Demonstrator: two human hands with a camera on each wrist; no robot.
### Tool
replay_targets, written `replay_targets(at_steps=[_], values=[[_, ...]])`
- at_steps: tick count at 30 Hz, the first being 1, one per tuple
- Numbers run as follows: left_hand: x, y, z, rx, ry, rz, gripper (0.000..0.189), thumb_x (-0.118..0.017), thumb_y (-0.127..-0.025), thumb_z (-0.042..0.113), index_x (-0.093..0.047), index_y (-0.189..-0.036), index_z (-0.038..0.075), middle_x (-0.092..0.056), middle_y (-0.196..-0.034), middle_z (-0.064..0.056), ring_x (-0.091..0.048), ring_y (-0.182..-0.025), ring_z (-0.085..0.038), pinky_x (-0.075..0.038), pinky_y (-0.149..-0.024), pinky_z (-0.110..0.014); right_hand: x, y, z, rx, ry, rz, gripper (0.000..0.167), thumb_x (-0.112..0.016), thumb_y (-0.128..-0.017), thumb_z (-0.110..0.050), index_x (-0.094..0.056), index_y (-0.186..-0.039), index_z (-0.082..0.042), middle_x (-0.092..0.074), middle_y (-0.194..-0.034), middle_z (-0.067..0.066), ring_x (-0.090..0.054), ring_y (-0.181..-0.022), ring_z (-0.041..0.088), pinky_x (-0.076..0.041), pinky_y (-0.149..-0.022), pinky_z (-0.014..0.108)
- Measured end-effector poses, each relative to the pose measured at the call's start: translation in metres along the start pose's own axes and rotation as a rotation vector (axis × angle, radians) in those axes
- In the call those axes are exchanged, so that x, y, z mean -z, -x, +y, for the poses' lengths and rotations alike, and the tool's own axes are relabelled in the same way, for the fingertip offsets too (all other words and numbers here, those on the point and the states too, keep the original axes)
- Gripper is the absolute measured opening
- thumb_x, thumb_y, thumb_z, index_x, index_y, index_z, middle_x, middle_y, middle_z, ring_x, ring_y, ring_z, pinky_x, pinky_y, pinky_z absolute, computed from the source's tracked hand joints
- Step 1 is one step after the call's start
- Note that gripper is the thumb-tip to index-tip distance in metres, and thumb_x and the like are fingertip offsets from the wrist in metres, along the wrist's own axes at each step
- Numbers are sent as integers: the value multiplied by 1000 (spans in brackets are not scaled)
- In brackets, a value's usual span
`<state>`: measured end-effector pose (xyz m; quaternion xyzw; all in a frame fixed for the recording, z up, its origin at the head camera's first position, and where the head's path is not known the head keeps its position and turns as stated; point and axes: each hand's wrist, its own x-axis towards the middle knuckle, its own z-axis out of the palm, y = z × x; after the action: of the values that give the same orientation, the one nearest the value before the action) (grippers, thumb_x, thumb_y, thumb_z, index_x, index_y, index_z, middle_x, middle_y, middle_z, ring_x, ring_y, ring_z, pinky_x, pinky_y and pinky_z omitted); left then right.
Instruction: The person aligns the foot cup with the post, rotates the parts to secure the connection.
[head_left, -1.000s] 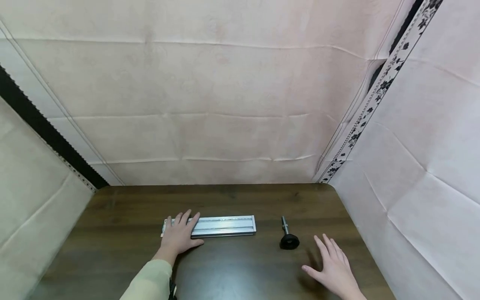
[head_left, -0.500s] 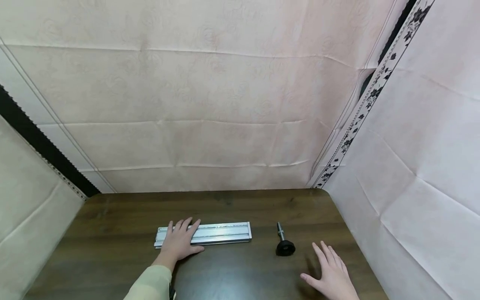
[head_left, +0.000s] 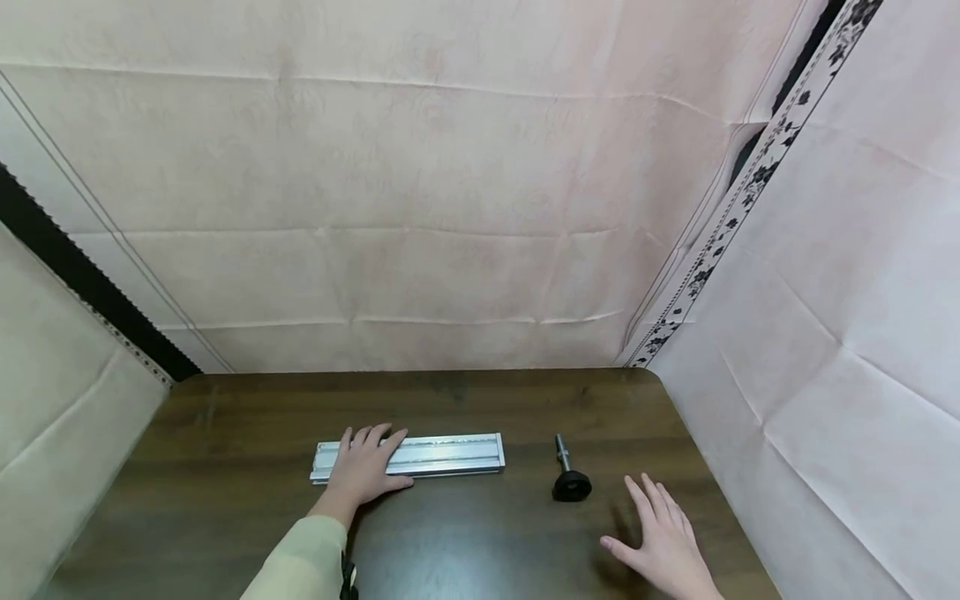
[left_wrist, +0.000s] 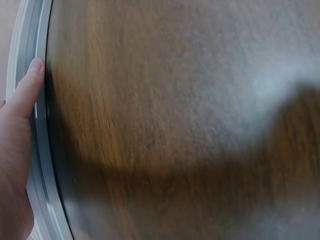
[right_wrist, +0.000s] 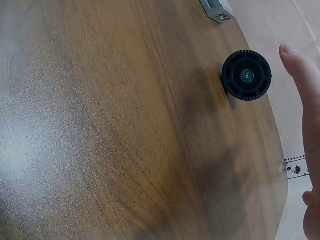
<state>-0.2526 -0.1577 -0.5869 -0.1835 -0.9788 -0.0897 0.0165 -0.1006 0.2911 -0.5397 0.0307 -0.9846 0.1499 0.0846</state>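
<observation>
Where the pale green sleeve lies: over the near side of the worktop, on the left arm.
Right hand: above the worktop near its right edge, fingers straight and spread, holding nothing.
Levelling foot: on its side, black disc towards the near side, threaded stud towards the far edge; ahead of the right hand and to its left, not touching it.
Left hand: fingers loosely spread across the aluminium profile, resting on it, thumb at its near side.
Aluminium profile: under the left hand, roughly parallel to the far edge; a short end shows left of the hand, the longer part right, stopping apart from the levelling foot.
Pale creased sheet: upright behind the worktop's far edge.
Floral band: rising from the far right corner.
</observation>
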Motion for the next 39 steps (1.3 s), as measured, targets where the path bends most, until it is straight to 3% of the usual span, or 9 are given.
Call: replay_targets(at_steps=[9, 17, 23, 39], values=[[6, -1, 1, 8, -1, -17, 83, -63, -69, 71, -48, -136, 24, -49, -128, -6, -43, -118, -34, -21, -100, -61, -4, 0, 1, -5, -13, -4, 94, -69, -73, -59, -31, -145, -13, -29, -145, 24, -26, -129, 46, -23, -93, 64], [10, 5, 2, 14, 5, -25, 82, -65, -69, 69, -50, -134, 23, -50, -128, -5, -43, -117, -34, -28, -96, -59, -5, 0, -3, 1, -24, 11, 93, -69, -74, -59, -30, -145, -14, -28, -145, 24, -25, -129, 46, -23, -93, 64], [15, 9, 7, -34, -12, -21, 81, -66, -69, 68, -50, -134, 22, -51, -126, -3, -44, -115, -33, -28, -96, -58, -4, -2, -4, 1, -26, 8, 94, -69, -73, -59, -29, -146, -15, -27, -146, 23, -24, -129, 46, -22, -94, 64], [29, 19, 28, -67, 61, 56, 78, -73, -66, 62, -53, -130, 22, -53, -122, -1, -46, -110, -32, -28, -96, -57, -7, -7, -11, 36, -23, 29, 98, -71, -71, -59, -30, -145, -9, -30, -145, 23, -26, -129, 44, -24, -94, 64]])
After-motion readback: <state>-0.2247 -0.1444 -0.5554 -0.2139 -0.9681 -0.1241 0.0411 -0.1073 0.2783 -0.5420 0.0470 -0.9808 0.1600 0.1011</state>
